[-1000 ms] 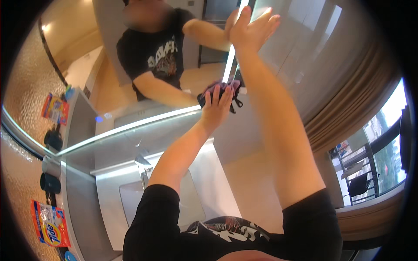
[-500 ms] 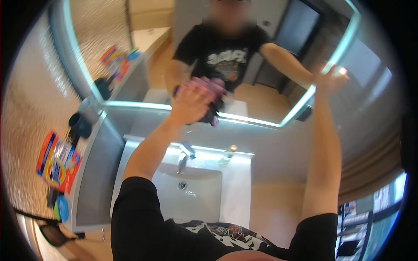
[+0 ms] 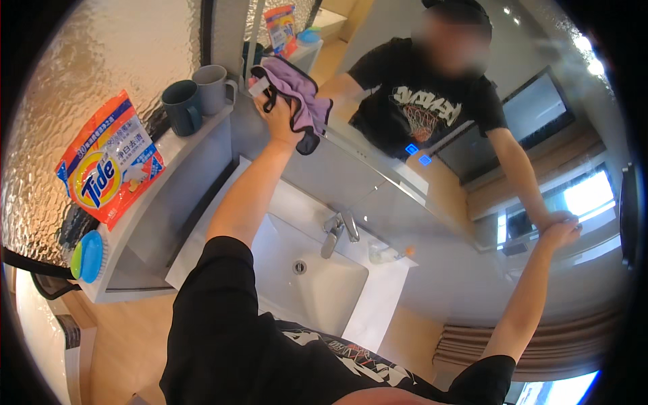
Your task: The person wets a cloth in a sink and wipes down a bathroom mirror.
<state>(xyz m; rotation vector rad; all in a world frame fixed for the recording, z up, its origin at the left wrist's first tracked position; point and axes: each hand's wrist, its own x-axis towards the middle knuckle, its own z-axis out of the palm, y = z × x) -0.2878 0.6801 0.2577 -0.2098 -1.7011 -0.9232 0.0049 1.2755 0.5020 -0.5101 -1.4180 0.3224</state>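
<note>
Washbasin corner, bright, with the mirror (image 3: 418, 121) rising above the white basin (image 3: 317, 283). Where's the cloth?

"Up at the mirror's left end! Purple cloth (image 3: 300, 91), black-edged, bunched in the left hand (image 3: 275, 121), just beside the grey mug (image 3: 212, 91) and the dark mug (image 3: 181, 108)."

Grip?

"Left fingers bend round the folds, partly hidden, with a loose corner hanging below."

And the right hand (image 3: 560, 233)?

"Out wide, no cloth in it, meeting its own reflection at the far right. Spread or curled? Too small to tell."

So what's done, what's left?

"Cloth in hand, up by the glass: that much is done, and it isn't laid down yet. How much glass it has covered, I can't tell; the frame shows no clear boundary."
</note>
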